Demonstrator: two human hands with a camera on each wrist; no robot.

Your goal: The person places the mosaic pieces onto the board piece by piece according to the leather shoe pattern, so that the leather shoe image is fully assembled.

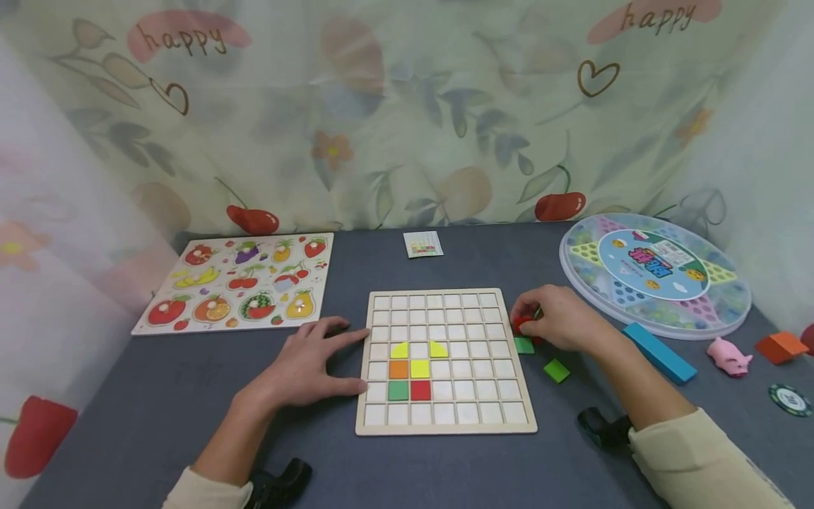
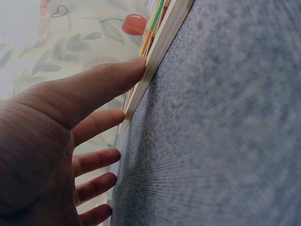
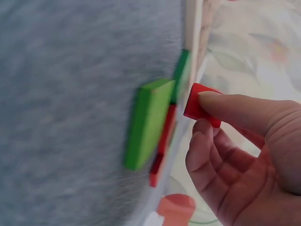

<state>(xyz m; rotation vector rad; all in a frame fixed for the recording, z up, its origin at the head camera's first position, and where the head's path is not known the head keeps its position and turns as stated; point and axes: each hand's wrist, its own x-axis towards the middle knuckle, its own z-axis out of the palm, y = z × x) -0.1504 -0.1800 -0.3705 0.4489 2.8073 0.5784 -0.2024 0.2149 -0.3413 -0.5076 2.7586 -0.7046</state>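
My left hand [image 1: 311, 360] lies at the left edge of a wooden grid board [image 1: 483, 391], its thumb and forefinger straight against the rim. On the board sit a green square [image 1: 398, 390], a red square [image 1: 420, 390], an orange square [image 1: 398, 369], a yellow square [image 1: 420, 368] and two yellow rounded pieces [image 1: 439, 350]. Beyond the right edge, my right hand [image 1: 562, 318] pinches a red square tile [image 3: 202, 113] between thumb and fingers. Under and beside it lie a light green tile [image 1: 557, 371], a darker green tile [image 1: 524, 346] and red tiles [image 3: 165, 132].
A fruit puzzle board [image 1: 232, 283] lies at the back left, a small pattern card [image 1: 422, 244] behind the grid. To the right are a round game box [image 1: 655, 276], a blue block [image 1: 660, 352], a pink pig [image 1: 729, 356], an orange block [image 1: 781, 346] and a chip [image 1: 790, 400].
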